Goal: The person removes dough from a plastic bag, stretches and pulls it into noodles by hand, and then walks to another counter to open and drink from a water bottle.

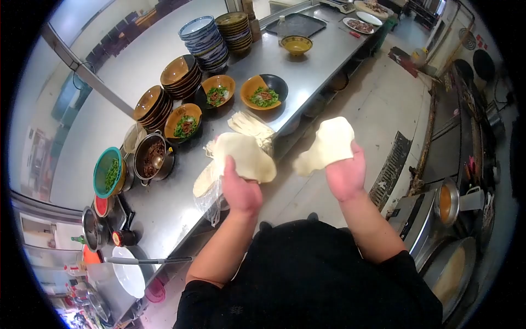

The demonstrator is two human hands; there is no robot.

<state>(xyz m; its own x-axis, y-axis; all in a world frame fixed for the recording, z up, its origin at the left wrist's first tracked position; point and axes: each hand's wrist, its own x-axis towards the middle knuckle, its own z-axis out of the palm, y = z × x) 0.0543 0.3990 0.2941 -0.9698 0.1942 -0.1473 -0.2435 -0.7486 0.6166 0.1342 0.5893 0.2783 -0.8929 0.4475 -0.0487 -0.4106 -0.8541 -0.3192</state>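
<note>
Three garnished bowls (pixel 264 98) and a pot (pixel 144 149) of meat stand on the worktop (pixel 211 119); dough strips (pixel 251 124) lie at its near edge, just beyond my left hand (pixel 243 193). That grip is closed on the left dough sheet (pixel 247 155), thumb on top. My right hand (pixel 346 176) holds the right dough sheet (pixel 335 140) over the floor (pixel 307 198), fingers hidden beneath.

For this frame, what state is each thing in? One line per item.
Left hand: gripping dough
Right hand: gripping dough
Left dough piece: flattened, held up
Right dough piece: flattened, held up
Three garnished bowls: filled, upright
Blue-patterned bowls: stacked
Meat pot: uncovered, ladle inside
Teal basin: uncovered, holding greens
Black tray: lying flat
</note>
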